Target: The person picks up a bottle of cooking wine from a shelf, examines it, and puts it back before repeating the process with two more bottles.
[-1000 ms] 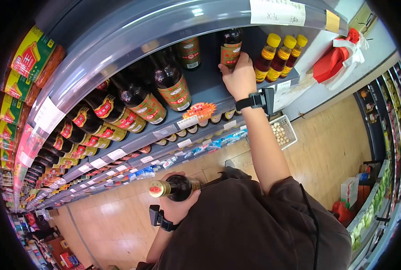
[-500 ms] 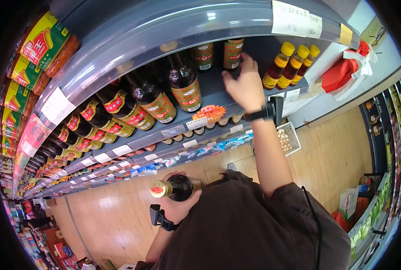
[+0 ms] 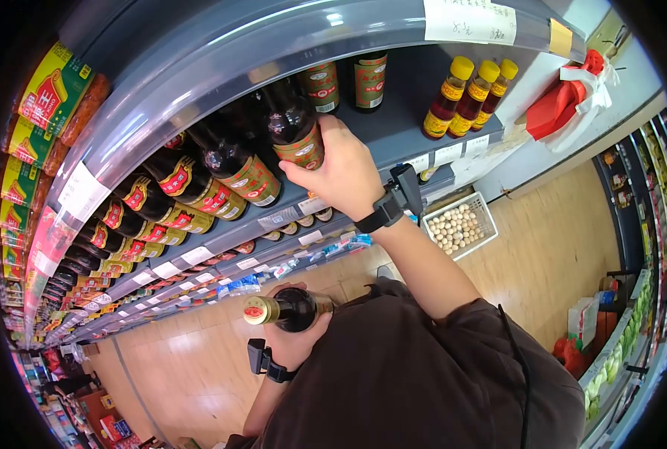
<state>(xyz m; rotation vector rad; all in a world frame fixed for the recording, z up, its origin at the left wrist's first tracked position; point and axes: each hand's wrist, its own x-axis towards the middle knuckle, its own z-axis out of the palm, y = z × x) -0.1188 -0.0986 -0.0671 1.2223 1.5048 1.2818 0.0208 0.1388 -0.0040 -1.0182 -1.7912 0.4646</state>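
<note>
Where the aisle begins at the far left, red, yellow and green packets (image 3: 45, 97) are stacked on the upper shelving. Just right of them, a long row of dark bottles (image 3: 176, 187) with red and gold labels runs along the grey shelf (image 3: 393, 135). Lower down, close against the person's dark shirt, the left hand (image 3: 297, 340) is closed around the body of a gold-capped bottle (image 3: 285, 309). It lies nearly on its side with the cap pointing left. A black device is strapped on that wrist.

Further right and higher, the right hand (image 3: 341, 176) is up at the shelf. Its fingers and thumb are wrapped round the lower part of a shelf bottle (image 3: 292, 127), which stands at the near end of the row, close to the shelf's front edge. A second black device sits on this wrist too.

Behind that hand, two back bottles (image 3: 369, 81) with green and red labels stand deeper on the same shelf, apart from it. To their right are three yellow-capped bottles (image 3: 464, 93) of reddish liquid, close together. Below them, on the wooden floor, sits a white basket (image 3: 491, 217) of pale round things, possibly eggs. A red cloth (image 3: 562, 105) hangs at the shelf's far end. Green produce (image 3: 610, 359) lines the right edge.
</note>
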